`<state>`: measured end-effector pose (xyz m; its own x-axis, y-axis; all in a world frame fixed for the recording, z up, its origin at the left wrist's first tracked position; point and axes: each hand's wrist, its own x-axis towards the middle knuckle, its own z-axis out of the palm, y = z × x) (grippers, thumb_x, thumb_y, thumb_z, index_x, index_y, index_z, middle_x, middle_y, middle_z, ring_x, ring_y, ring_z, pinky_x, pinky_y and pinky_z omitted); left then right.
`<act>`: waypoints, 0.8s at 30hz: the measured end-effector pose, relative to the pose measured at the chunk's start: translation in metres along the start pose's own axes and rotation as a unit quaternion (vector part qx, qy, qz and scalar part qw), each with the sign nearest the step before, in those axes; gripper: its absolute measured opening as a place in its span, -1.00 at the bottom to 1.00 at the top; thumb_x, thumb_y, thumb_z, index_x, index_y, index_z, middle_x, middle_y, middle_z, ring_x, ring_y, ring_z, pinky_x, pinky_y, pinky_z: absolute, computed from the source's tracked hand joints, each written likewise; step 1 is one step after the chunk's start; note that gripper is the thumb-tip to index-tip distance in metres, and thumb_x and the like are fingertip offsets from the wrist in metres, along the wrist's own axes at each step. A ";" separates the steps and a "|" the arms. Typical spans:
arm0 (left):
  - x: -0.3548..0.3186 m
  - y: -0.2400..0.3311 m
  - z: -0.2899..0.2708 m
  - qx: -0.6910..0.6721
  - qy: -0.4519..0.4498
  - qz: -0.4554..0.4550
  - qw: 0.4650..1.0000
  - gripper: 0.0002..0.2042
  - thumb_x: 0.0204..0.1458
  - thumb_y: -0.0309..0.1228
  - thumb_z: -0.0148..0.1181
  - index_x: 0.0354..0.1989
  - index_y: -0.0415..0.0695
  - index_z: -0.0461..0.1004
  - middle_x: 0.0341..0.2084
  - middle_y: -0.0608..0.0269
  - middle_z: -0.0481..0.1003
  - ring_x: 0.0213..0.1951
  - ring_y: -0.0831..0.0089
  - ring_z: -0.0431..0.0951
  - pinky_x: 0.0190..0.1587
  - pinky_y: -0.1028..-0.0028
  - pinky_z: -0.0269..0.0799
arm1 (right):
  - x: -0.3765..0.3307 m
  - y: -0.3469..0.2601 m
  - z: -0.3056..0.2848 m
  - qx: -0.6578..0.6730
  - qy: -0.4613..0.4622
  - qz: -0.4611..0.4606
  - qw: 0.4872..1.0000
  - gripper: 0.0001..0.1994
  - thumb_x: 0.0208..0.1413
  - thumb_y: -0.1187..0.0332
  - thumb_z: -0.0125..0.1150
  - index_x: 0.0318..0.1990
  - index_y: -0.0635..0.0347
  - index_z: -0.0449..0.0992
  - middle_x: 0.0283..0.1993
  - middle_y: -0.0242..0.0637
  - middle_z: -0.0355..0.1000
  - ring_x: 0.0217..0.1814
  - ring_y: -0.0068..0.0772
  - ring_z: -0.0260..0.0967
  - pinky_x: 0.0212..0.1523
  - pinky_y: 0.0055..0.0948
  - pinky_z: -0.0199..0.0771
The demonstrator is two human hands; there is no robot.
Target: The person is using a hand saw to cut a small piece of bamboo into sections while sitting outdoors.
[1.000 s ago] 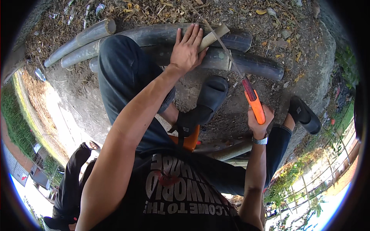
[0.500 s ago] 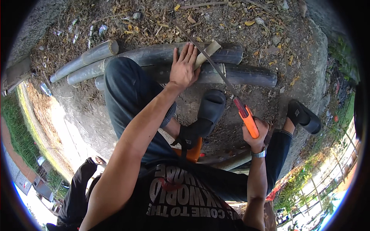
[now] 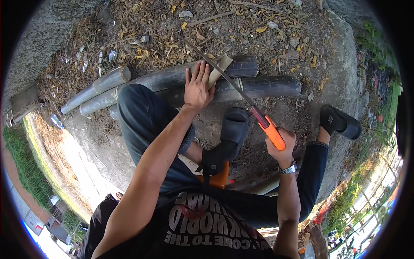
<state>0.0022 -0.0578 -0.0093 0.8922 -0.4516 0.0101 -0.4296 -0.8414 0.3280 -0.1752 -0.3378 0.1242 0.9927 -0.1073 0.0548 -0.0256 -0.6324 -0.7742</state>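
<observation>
My left hand [image 3: 199,88] presses on a pale split bamboo piece [image 3: 225,63], its thumb on one side and straight fingers on the other. That piece lies slanted across dark, thick bamboo poles [image 3: 276,86] on the ground. My right hand [image 3: 281,144] is closed round the orange handle of a handsaw [image 3: 270,131]. The saw's long, thin blade runs up and left, crossing over the pale piece just right of my left fingers. Whether its teeth touch the bamboo I cannot tell.
A shorter bamboo pole [image 3: 111,81] lies at the left. My bent knee [image 3: 140,101] is close against the poles, with my sandalled foot [image 3: 235,129] below them. Dry leaves and litter cover the soil beyond. A concrete edge [image 3: 345,64] runs along the right.
The view has shifted, so the poles sit a little further left in it. Both hands keep their places on the bamboo piece and the saw; the blade still crosses the piece.
</observation>
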 end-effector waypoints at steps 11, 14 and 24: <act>-0.004 -0.002 0.001 0.005 -0.029 -0.005 1.000 -0.22 0.04 -0.23 0.23 0.47 -0.25 0.19 0.50 -0.02 0.14 0.54 0.11 0.06 0.53 -0.13 -0.16 | 0.056 -0.012 0.048 0.052 -0.037 -0.041 0.997 -0.80 -0.17 0.50 0.40 -0.52 0.20 0.41 -0.60 -0.23 0.34 -0.64 -0.12 0.34 -0.55 -0.30 0.35; -0.006 0.001 0.000 -0.012 -0.029 -0.007 0.999 -0.23 0.05 -0.22 0.23 0.47 -0.24 0.20 0.51 0.00 0.13 0.55 0.12 0.04 0.53 -0.12 -0.17 | 0.049 -0.005 0.035 0.055 -0.026 -0.013 0.998 -0.81 -0.17 0.51 0.39 -0.52 0.20 0.42 -0.62 -0.24 0.33 -0.66 -0.15 0.33 -0.55 -0.31 0.34; -0.002 0.001 -0.002 -0.012 -0.017 -0.007 1.000 -0.25 0.06 -0.21 0.21 0.46 -0.23 0.21 0.49 0.04 0.17 0.54 0.16 0.06 0.54 -0.09 -0.14 | 0.035 -0.013 0.024 -0.022 -0.010 -0.009 1.000 -0.80 -0.17 0.53 0.38 -0.55 0.20 0.40 -0.64 -0.26 0.31 -0.68 -0.20 0.31 -0.56 -0.35 0.31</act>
<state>0.0001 -0.0569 -0.0072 0.8922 -0.4508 -0.0269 -0.4138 -0.8399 0.3511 -0.1369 -0.3152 0.1207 0.9952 -0.0814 0.0550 -0.0134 -0.6678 -0.7442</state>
